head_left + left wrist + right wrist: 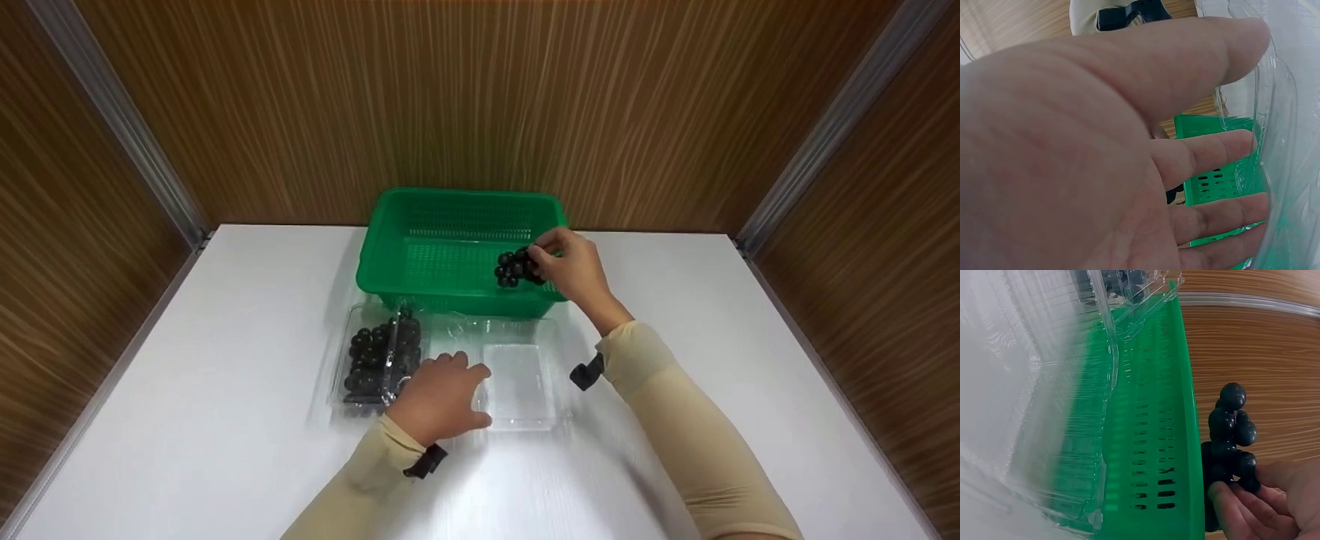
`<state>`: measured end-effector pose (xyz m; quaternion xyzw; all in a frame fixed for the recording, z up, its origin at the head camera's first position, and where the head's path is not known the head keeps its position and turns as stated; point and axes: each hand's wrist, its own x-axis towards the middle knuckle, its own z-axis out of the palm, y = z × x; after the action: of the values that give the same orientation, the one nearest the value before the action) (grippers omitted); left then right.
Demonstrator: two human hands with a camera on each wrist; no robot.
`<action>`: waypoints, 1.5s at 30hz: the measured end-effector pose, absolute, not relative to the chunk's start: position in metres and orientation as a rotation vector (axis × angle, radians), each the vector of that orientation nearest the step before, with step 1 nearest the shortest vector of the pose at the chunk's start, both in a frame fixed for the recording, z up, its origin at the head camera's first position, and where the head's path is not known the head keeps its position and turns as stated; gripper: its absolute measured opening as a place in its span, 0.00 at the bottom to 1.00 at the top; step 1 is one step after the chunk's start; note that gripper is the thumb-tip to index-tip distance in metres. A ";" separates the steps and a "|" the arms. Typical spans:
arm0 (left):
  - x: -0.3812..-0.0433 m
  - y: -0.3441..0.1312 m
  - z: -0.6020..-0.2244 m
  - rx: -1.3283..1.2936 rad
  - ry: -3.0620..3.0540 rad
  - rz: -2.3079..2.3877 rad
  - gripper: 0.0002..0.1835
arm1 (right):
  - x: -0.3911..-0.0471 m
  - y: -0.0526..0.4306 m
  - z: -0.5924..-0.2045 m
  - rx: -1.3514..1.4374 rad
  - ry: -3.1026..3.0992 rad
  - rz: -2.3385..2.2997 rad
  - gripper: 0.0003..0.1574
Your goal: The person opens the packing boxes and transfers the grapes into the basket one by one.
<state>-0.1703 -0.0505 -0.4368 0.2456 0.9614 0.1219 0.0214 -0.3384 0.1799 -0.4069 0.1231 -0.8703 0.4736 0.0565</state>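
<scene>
My right hand point(571, 264) pinches a small bunch of dark grapes point(516, 268) over the front right part of a green plastic basket point(469, 304). In the right wrist view, the bunch point(1232, 422) hangs beside the basket's rim point(1185, 382), thumb and fingers at its lower end. My left hand point(441, 397) rests over the middle of an opened clear plastic box point(559, 375), fingers extended and thumb apart. Close beside it, more dark grapes point(371, 352) lie in the box's left half. The left wrist view shows the straight fingers point(1213, 154) at the clear plastic edge point(1278, 140).
The box's right half lies flat on the white table point(225, 390), in front of the basket. Behind the basket rises a wood-grain panel point(480, 97), with similar panels on both sides. A black strap point(425, 461) circles the left wrist.
</scene>
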 end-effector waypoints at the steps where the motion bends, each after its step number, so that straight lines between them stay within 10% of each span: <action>1: -0.170 -0.051 -0.437 0.761 2.978 0.381 0.31 | -0.339 0.180 -0.407 0.370 -2.650 1.434 0.11; 20: -0.172 -0.045 -0.433 0.824 2.988 0.384 0.29 | -0.333 0.191 -0.400 0.407 -2.708 1.314 0.12; 45: -0.180 -0.049 -0.435 0.779 2.961 0.403 0.30 | -0.245 0.196 -0.416 0.809 -2.484 1.218 0.05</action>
<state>-0.1803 -0.0485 -0.4351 0.2522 0.9585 0.1304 0.0268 -0.2445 0.1959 -0.4159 0.2783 -0.8545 0.4192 0.1292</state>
